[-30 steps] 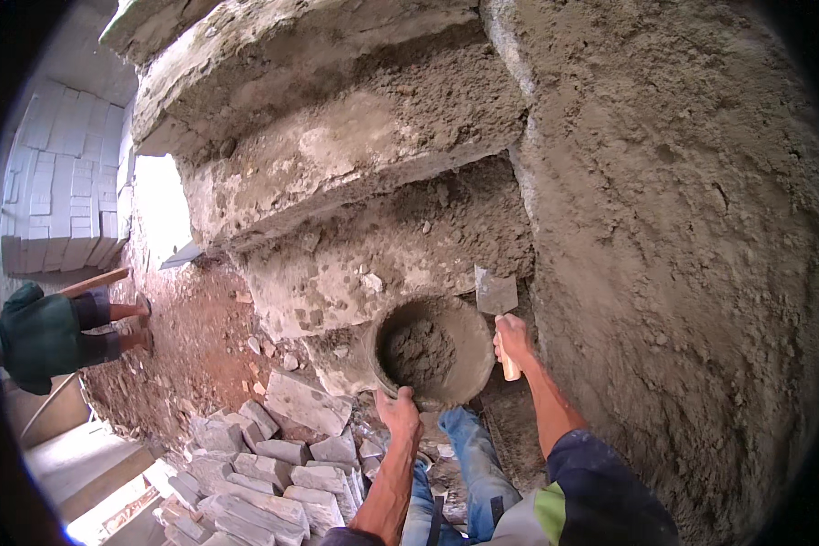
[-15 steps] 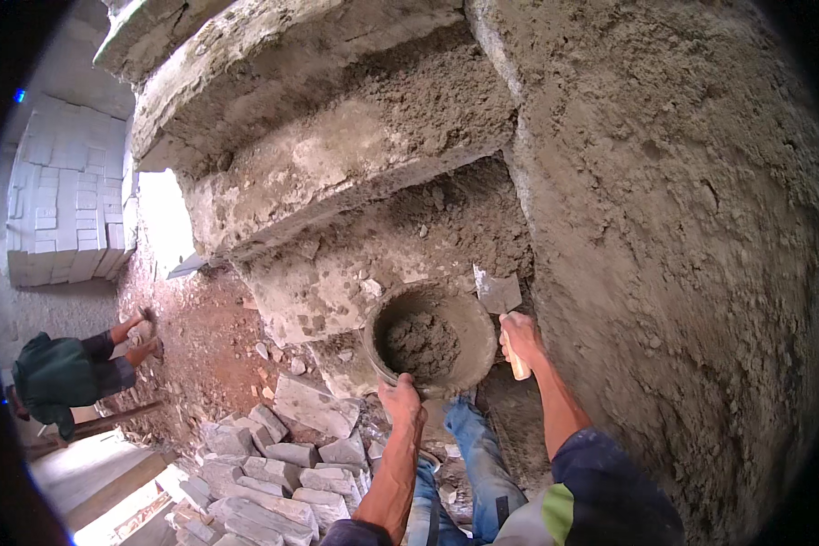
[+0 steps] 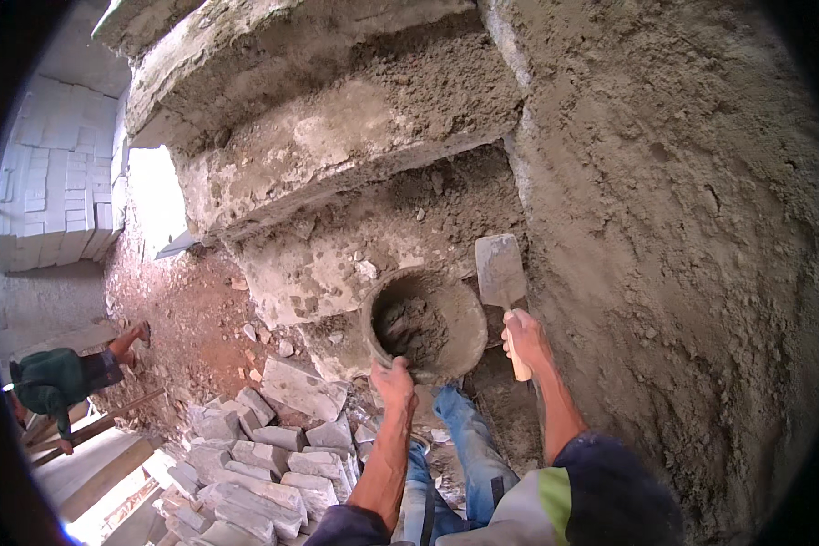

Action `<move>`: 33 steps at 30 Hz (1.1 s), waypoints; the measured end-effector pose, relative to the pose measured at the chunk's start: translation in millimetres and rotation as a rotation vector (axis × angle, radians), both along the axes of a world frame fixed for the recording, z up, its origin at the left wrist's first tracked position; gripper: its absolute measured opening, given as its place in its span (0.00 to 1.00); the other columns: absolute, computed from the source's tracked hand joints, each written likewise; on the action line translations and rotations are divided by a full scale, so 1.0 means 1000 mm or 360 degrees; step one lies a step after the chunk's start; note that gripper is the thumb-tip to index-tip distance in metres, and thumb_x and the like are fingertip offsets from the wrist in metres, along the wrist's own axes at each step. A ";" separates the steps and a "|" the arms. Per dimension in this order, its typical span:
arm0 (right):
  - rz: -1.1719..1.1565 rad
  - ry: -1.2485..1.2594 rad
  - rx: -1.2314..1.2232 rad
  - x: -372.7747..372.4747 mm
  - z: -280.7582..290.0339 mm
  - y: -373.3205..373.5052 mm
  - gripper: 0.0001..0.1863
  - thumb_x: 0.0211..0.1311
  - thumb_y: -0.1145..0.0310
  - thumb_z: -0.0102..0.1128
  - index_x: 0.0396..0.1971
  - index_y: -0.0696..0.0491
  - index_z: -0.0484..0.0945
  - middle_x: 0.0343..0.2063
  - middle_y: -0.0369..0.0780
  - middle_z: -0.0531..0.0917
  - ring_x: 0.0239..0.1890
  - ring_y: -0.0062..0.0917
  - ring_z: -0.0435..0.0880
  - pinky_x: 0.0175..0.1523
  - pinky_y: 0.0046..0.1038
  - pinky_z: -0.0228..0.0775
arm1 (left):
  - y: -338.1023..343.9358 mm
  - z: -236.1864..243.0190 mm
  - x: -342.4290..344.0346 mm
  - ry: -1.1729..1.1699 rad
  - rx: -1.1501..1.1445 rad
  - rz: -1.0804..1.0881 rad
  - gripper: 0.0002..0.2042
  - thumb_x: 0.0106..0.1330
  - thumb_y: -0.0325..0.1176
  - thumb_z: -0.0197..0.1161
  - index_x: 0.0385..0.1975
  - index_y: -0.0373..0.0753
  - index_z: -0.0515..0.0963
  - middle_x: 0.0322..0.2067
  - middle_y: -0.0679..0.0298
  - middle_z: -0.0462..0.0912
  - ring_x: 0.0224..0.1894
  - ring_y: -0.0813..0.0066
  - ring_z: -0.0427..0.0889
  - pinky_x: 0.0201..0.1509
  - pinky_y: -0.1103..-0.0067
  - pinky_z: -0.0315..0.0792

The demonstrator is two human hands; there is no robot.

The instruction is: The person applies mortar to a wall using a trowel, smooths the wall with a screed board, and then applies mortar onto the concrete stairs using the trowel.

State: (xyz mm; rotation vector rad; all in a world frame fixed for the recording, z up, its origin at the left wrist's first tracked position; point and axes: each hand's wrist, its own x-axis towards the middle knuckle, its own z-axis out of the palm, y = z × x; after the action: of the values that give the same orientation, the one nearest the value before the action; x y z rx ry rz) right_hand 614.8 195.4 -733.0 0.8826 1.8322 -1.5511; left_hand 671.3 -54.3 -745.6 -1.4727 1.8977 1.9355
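A round bucket (image 3: 469,341) caked with grey mortar rests against the lowest step, tilted a little to the left. Wet mortar (image 3: 425,335) lies inside it. My left hand (image 3: 394,382) grips the bucket's near rim, thumb over the edge. To the right of the bucket, my right hand (image 3: 525,341) is closed round the pale handle of a trowel (image 3: 500,268). The trowel's flat, mortar-smeared blade points away from me, in front of the rough wall and apart from the bucket.
Rough concrete steps (image 3: 309,177) rise ahead, with loose mortar on them. A mortar-coated wall (image 3: 673,227) stands on the right. Broken blocks (image 3: 255,464) are heaped at lower left. Another person (image 3: 59,378) is at far left, below a stack of pale blocks (image 3: 59,182).
The trowel blade has swung up and turned its broad face into view. My left hand has tilted the bucket slightly. The other person's legs and arm have shifted.
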 end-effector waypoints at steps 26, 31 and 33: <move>0.0309 0.0262 0.0932 -0.128 -0.096 -0.007 0.21 0.66 0.52 0.49 0.29 0.58 0.73 0.34 0.51 0.77 0.39 0.45 0.77 0.42 0.51 0.65 | -0.032 0.020 0.054 -0.0209 0.0008 0.0021 0.23 0.50 0.21 0.55 0.50 0.32 0.70 0.39 0.57 0.78 0.38 0.66 0.76 0.45 0.77 0.70; 0.0617 0.0391 0.1184 -0.104 -0.046 -0.013 0.21 0.67 0.53 0.49 0.32 0.59 0.74 0.36 0.53 0.78 0.36 0.51 0.79 0.38 0.49 0.70 | -0.019 0.015 0.016 -0.0069 -0.0045 -0.0204 0.24 0.50 0.25 0.57 0.51 0.29 0.69 0.42 0.55 0.78 0.42 0.64 0.75 0.50 0.77 0.68; 0.0754 0.0741 0.1349 -0.085 -0.011 -0.019 0.18 0.67 0.55 0.49 0.33 0.57 0.73 0.32 0.52 0.79 0.31 0.51 0.80 0.35 0.48 0.72 | -0.014 0.018 0.002 0.0147 0.0096 -0.0054 0.24 0.51 0.24 0.57 0.51 0.28 0.69 0.42 0.56 0.78 0.43 0.65 0.75 0.50 0.77 0.68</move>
State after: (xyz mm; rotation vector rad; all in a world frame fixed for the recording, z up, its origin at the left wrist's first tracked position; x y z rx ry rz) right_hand 530.1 176.5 -743.8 0.3456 2.8554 -0.6832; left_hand 673.6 -67.8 -727.9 -1.3486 1.8697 2.0604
